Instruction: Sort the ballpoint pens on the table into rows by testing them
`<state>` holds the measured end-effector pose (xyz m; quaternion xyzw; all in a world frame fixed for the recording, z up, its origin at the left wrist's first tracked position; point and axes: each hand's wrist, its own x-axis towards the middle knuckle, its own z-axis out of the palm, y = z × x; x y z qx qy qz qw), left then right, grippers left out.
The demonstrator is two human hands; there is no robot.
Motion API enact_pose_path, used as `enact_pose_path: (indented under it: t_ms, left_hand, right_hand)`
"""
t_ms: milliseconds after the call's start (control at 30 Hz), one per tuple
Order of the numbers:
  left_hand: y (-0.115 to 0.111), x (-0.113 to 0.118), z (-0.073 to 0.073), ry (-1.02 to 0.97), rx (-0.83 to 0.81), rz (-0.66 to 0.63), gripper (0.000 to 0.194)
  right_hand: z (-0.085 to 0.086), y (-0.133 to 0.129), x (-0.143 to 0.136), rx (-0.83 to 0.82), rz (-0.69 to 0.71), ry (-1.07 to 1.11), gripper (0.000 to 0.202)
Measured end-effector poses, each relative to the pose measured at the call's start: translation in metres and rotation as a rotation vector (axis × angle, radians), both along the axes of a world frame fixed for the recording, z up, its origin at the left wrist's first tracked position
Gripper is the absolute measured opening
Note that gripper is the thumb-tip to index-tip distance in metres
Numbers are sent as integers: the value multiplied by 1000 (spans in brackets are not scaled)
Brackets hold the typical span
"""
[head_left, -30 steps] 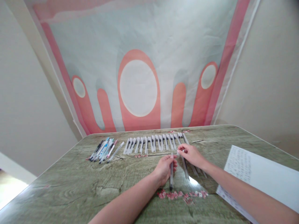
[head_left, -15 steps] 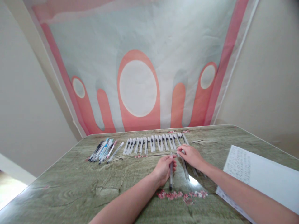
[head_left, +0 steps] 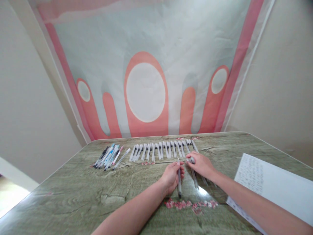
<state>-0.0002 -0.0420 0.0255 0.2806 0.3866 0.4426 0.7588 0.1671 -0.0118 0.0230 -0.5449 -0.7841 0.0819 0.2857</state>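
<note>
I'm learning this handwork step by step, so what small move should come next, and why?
Probably bring the right hand to the far end of the clear-barrelled pen: the left hand holds that pen, and the right fingertips are close to its far end but not touching it.

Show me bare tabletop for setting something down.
Widest: the tabletop between the left forearm and mixed pens. Another patch lies between the pen row and paper. Crowded: around the left hand and right hand, with loose pens beside them.
</note>
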Motion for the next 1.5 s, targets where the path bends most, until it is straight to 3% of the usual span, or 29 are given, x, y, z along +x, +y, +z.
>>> enact_pose_path:
  t_ms: [367, 567, 900, 1100, 1500]
  left_hand:
    - [2, -1, -2, -14, -4, -9, 14]
    - [1, -1, -1, -21, 23, -34, 15]
    - [-3, -1, 1, 9, 100, -118, 21]
    - [-3, -1, 2, 36, 98, -160, 22]
    - [0, -5, -3, 43, 116, -249, 23]
  right_hand:
    - [4, -4, -2, -24, -19, 12, 21]
    - [10, -7, -8, 3, 31, 168, 23]
    - [12, -9, -18, -285, 199, 539, 32]
    - [10, -8, -17, -319, 200, 545, 29]
    - [10, -12, -19, -223, 192, 444, 24]
